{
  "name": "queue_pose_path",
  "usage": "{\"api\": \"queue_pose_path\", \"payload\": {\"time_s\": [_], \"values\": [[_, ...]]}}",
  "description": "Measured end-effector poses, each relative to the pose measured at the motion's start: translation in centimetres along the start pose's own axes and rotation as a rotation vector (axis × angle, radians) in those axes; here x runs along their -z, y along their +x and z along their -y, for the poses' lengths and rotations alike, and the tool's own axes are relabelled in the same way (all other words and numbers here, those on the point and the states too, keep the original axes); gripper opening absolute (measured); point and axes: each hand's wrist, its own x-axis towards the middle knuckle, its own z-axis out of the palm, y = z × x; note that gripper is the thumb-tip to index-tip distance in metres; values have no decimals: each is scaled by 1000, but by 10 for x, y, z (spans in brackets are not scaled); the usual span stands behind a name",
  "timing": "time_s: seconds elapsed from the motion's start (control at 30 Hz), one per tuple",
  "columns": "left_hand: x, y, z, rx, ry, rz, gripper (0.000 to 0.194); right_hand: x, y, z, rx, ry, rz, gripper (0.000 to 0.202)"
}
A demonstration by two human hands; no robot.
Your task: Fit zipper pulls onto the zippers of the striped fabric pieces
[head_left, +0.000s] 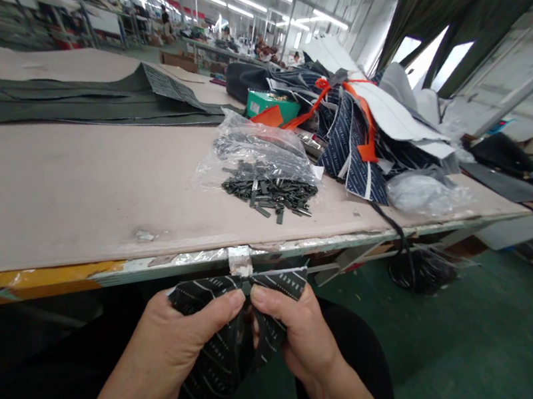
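Note:
My left hand (pixel 191 329) and my right hand (pixel 293 323) both grip a dark printed fabric piece (pixel 220 355) with white lettering and dotted lines. The thumbs press almost tip to tip at its upper edge, with a small dark piece between them. Just beyond the thumbs, a pale block (pixel 240 261) juts from the table's front edge. Below the hands the cloth hangs over my lap, and most fingers are hidden behind it. On the table ahead, a heap of small dark metal pieces (pixel 270 192) spills from a clear plastic bag (pixel 258 143).
The table (pixel 68 197) carries dark green sheets (pixel 79 101) at the back left. A green box (pixel 272 105) and bundled navy printed fabric (pixel 354 145) tied with orange strips lie to the right. A crumpled plastic bag (pixel 427 193) sits near the right edge.

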Motion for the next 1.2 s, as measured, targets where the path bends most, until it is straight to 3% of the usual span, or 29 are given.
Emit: {"api": "queue_pose_path", "payload": {"time_s": [0.4, 0.67, 1.2], "values": [[3, -3, 1, 49, -100, 21, 33, 3, -3, 6, 122, -175, 43, 23], [-3, -5, 2, 54, -255, 31, 38, 9, -5, 4, 58, -207, 40, 22], [4, -9, 15, 48, -302, 37, 31, 11, -10, 0, 42, -146, 43, 21]]}}
